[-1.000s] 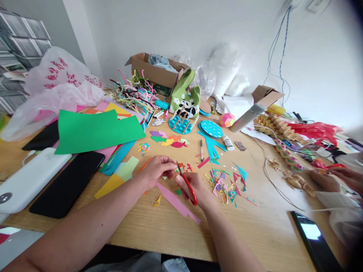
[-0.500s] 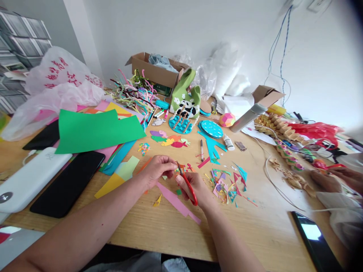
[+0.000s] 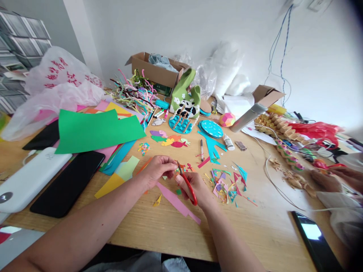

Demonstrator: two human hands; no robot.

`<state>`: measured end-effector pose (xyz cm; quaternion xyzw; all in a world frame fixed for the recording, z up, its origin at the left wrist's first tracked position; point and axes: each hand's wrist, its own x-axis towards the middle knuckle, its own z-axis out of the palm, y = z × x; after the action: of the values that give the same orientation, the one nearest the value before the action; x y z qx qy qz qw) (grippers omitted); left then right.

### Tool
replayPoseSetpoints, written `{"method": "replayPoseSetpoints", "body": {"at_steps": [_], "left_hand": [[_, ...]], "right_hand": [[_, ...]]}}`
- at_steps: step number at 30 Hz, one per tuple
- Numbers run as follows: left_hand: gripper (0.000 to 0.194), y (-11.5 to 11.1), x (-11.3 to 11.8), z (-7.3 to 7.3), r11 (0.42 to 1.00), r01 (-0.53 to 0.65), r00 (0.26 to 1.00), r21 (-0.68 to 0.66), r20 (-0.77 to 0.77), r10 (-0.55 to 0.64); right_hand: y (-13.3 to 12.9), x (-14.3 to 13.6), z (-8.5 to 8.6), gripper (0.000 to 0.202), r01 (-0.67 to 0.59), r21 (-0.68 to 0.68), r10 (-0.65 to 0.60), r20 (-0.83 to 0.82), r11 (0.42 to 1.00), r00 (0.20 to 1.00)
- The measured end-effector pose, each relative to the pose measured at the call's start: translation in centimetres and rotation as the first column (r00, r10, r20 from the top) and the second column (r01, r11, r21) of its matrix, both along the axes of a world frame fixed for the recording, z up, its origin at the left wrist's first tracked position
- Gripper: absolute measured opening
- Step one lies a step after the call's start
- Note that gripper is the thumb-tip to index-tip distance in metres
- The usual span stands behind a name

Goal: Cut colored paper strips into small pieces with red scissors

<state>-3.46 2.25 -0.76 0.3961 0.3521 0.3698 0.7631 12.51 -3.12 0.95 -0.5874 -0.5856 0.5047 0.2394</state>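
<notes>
My right hand (image 3: 195,187) grips a pair of red-handled scissors (image 3: 189,189), blades pointing up and left. Their tips are close to the fingers of my left hand (image 3: 160,169), which is closed in a pinch; whatever it holds is too small to make out. Behind the scissors lie small orange and red paper bits (image 3: 189,166). A long pink paper strip (image 3: 176,202) and a yellow paper scrap (image 3: 157,200) rest on the table below my hands. Colourful paper fish (image 3: 168,142) lie farther back, beside a little heap of confetti-like pieces (image 3: 144,148).
Paper offcuts (image 3: 227,185) are strewn to the right, near a marker (image 3: 201,150) and a small white bottle (image 3: 228,142). Green paper (image 3: 99,130), a black phone (image 3: 68,185) and a white power bank (image 3: 28,177) sit left. Another person's hand (image 3: 326,181) is at far right.
</notes>
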Motion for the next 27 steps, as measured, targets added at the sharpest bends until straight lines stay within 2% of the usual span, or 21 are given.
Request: {"method": "replayPoseSetpoints", "body": {"at_steps": [8, 19, 27], "left_hand": [[0.013, 0.15, -0.11, -0.05, 0.999, 0.006, 1.000, 0.033, -0.024, -0.006], [0.011, 0.32, -0.25, 0.12, 0.995, -0.041, 0.997, 0.088, -0.064, 0.047], [0.010, 0.29, -0.17, 0.40, 0.994, -0.068, 0.997, 0.086, -0.032, 0.071]], "right_hand": [[-0.06, -0.08, 0.13, 0.051, 0.005, -0.019, -0.005, 0.011, 1.000, 1.000], [-0.15, -0.30, 0.45, 0.053, 0.008, -0.033, -0.006, 0.038, 0.999, 0.999], [-0.18, 0.02, -0.08, 0.050, -0.017, -0.021, 0.016, -0.007, 1.000, 1.000]]}}
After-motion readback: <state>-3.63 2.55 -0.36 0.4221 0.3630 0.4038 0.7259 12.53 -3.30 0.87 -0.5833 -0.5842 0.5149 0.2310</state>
